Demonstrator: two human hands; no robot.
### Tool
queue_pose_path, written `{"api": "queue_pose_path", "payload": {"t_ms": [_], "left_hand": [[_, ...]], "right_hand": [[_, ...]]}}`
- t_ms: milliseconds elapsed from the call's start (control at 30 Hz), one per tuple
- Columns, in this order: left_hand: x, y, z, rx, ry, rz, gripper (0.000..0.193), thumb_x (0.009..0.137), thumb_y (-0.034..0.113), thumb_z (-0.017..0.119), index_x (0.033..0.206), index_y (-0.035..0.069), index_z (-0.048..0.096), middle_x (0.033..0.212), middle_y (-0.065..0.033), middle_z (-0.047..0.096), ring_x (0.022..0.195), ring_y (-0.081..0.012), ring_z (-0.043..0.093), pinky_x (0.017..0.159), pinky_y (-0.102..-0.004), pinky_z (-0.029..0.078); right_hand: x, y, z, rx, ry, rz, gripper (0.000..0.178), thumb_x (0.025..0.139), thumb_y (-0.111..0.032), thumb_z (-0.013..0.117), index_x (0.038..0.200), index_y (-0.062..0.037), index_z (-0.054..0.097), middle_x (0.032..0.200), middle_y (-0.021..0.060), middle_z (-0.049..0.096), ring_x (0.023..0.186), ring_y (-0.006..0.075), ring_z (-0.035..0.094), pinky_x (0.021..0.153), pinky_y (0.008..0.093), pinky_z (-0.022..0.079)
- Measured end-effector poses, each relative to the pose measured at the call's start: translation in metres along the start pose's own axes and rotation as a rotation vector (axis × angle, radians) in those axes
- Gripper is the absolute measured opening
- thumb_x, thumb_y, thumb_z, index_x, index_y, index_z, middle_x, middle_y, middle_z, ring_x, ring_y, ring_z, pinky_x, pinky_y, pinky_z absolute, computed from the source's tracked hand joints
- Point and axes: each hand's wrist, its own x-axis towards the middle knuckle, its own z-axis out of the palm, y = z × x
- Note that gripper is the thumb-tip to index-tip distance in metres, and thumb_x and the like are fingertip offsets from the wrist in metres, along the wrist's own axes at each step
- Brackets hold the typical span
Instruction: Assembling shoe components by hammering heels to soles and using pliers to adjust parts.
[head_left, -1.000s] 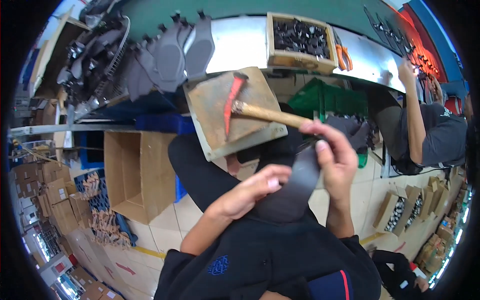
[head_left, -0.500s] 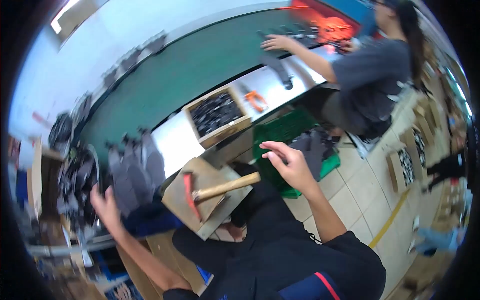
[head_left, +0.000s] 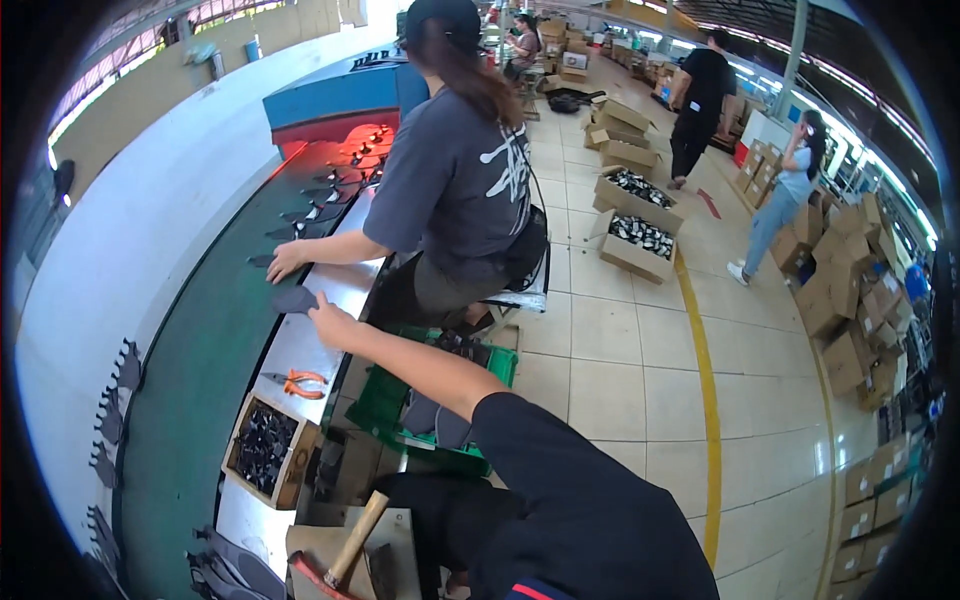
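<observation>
My right hand (head_left: 333, 324) reaches far forward over the metal edge of the bench, its fingers closed on the near end of a flat dark grey piece with a rounded outline (head_left: 293, 300). The co-worker's hand (head_left: 289, 258) is just beyond that piece, over the green belt (head_left: 210, 330). Pliers with orange handles (head_left: 297, 383) lie on the metal ledge (head_left: 296, 345), nearer to me than my right hand. A hammer with a wooden handle and red head (head_left: 356, 542) rests on a board (head_left: 312, 540) at my lap. My left hand is out of the picture.
A wooden box of small black parts (head_left: 238, 466) stands on the ledge. Below sits a green crate (head_left: 376, 399) holding grey pieces. The seated co-worker (head_left: 450, 180) is close ahead. More grey pieces (head_left: 240, 565) lie near left; cartons (head_left: 637, 262) stand on the tiled floor.
The view has swung to the right. My right hand, empty before, has stretched forward and taken hold of the flat grey piece. My left hand has left the picture.
</observation>
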Motion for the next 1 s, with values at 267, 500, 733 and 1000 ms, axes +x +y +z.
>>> {"api": "queue_pose_path", "payload": {"t_ms": [267,500,733,1000], "left_hand": [[-0.011,-0.05,-0.038,0.683,-0.197,0.053,0.047,0.088,0.016,0.065,0.128,-0.001,0.048,0.129,-0.0206,0.048,0.12,-0.0342,0.048,0.102,-0.0418,0.042],[-0.059,0.023,-0.118,1.874,-0.123,-0.122,0.092,0.073,0.01,0.08,0.149,0.003,0.028,0.153,-0.0251,0.035,0.142,-0.0408,0.035,0.117,-0.0497,0.026],[-0.083,0.104,-0.15,1.838,-0.108,0.065,0.046,0.083,0.004,0.072,0.125,0.003,0.054,0.111,-0.0177,0.068,0.111,-0.0346,0.065,0.104,-0.0527,0.043],[-0.125,0.148,-0.083,1.213,0.771,-0.092,0.097,0.087,0.019,0.079,0.154,0.013,0.009,0.115,-0.0153,0.054,0.069,-0.0168,0.064,0.053,-0.0255,0.054]], "right_hand": [[0.026,0.043,-0.043,0.009,0.165,-0.01,0.021,0.085,-0.005,0.064,0.104,0.0022,0.061,0.097,0.0234,0.06,0.089,0.0338,0.067,0.075,0.0426,0.057],[-0.089,-0.259,-0.079,1.794,-0.164,0.044,0.021,0.101,-0.02,0.061,0.11,-0.0018,0.056,0.099,0.0057,0.06,0.088,0.0149,0.063,0.08,0.0309,0.056],[-0.24,-0.335,-0.176,1.541,-1.096,-0.693,0.047,0.103,-0.029,0.055,0.137,0.0029,0.05,0.129,0.0149,0.06,0.116,0.0271,0.059,0.101,0.039,0.045],[-0.259,-0.266,-0.061,-0.036,-0.491,-0.764,0.074,0.084,-0.05,0.07,0.137,-0.0032,0.047,0.112,0.0172,0.062,0.097,0.032,0.062,0.086,0.0444,0.049]]}}
